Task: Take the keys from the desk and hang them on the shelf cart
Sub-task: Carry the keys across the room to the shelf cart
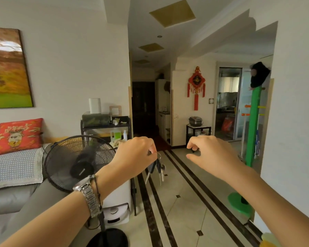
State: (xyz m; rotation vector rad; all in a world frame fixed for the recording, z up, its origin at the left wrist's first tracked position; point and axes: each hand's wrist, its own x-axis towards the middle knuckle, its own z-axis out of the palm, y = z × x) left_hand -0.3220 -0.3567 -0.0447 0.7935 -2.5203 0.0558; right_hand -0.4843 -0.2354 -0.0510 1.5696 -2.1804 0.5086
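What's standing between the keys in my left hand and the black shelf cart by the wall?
The black standing fan rises in front of the shelf cart, beside the sofa. The keys hang from the left hand over open tiled floor; go around the fan.

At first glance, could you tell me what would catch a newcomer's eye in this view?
The left hand holds a dangling bunch of keys at centre frame, with the empty right hand beside it. A black fan stands at lower left before the black shelf cart, and a red knot ornament hangs on the far wall.
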